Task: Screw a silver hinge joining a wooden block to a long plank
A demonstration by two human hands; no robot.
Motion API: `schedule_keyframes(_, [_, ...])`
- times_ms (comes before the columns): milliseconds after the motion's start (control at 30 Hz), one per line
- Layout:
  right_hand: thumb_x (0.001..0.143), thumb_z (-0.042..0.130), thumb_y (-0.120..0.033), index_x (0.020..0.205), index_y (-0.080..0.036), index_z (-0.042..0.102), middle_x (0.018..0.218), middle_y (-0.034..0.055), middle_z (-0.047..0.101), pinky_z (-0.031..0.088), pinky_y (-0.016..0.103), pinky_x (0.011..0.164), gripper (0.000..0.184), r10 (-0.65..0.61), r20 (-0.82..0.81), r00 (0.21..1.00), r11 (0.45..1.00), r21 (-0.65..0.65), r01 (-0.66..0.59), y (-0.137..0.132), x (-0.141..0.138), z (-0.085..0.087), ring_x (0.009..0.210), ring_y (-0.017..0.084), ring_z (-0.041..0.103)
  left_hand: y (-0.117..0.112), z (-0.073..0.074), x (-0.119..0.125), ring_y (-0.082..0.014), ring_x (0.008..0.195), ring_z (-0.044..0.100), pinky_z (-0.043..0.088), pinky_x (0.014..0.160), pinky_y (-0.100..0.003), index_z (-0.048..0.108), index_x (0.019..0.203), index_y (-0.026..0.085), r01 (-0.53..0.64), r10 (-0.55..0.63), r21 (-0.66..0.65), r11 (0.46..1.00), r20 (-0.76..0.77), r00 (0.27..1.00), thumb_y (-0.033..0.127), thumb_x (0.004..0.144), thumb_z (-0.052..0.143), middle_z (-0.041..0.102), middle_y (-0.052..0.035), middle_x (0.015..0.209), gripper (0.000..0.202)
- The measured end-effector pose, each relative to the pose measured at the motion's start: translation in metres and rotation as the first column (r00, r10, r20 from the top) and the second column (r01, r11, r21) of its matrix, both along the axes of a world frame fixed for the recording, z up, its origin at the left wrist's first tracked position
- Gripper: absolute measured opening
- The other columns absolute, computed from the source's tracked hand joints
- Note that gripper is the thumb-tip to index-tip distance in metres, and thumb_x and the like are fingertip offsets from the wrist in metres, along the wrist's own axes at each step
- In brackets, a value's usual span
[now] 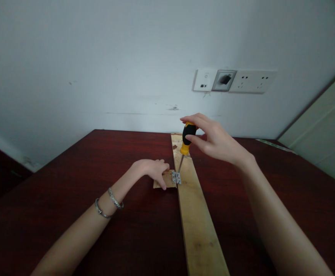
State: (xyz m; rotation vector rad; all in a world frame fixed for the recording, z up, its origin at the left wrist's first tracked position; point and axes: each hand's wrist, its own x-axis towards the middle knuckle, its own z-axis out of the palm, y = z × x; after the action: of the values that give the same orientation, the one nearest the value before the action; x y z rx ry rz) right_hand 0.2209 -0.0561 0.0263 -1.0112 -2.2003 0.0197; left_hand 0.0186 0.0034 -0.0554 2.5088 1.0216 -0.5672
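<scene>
My right hand (210, 136) is closed around the yellow and black handle of a screwdriver (188, 134). The screwdriver stands nearly upright, leaning slightly, with its shaft tip down at a silver metal hinge (176, 177). That hinge spans the seam between a long wooden plank (197, 214) and a small wooden board (169, 182) on the plank's left side. My left hand (154, 170) grips the small board, thumb toward its near edge and fingers over its far part. Any screw under the tip is too small to make out.
Plank and board lie on a dark red wooden table (121, 230). Behind it rises a white wall (112, 57) with a row of sockets and switches (233, 81). A pale panel (325, 126) stands at the right. Two silver bracelets (107, 207) circle my left wrist.
</scene>
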Motion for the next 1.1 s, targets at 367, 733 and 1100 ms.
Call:
schedule_keyframes(367, [0.079,0.056,-0.016,0.112,-0.023,0.057,0.111,0.0071,0.058,0.051,0.035,0.081,0.033,0.041,-0.042,0.998,0.998,-0.049,-0.043,-0.004,0.005,0.006,0.098,0.021,0.057,0.001,0.0,0.0,-0.0348,0.108,0.052,0.046,0.085,-0.039,0.049,0.123,0.015,0.047,-0.047,0.0,0.999,-0.01,0.999,0.06,0.057,0.069,0.05,-0.018,0.124,0.082])
schedule_keyframes(733, [0.077,0.063,-0.026,0.117,-0.021,0.053,0.097,0.0046,0.064,0.05,0.033,0.07,0.041,-0.089,-0.148,0.985,0.993,-0.093,0.075,-0.001,-0.002,0.0,0.075,0.017,0.059,-0.001,0.004,0.001,-0.0336,0.108,0.052,0.046,0.084,-0.038,0.05,0.125,0.018,0.021,-0.021,-0.005,1.0,-0.02,1.0,0.061,0.056,0.069,0.05,-0.0152,0.124,0.083])
schedule_keyframes(1100, [0.074,0.059,-0.016,0.123,-0.022,0.048,0.116,0.0076,0.059,0.05,0.039,0.084,0.051,0.04,-0.322,0.946,0.984,-0.153,-0.094,0.006,-0.004,-0.008,0.098,0.021,0.058,0.004,0.005,-0.007,-0.039,0.131,0.032,0.036,0.099,-0.045,0.034,0.14,0.019,-0.049,0.049,0.003,0.999,-0.009,0.999,0.064,0.054,0.069,0.035,-0.0185,0.145,0.102])
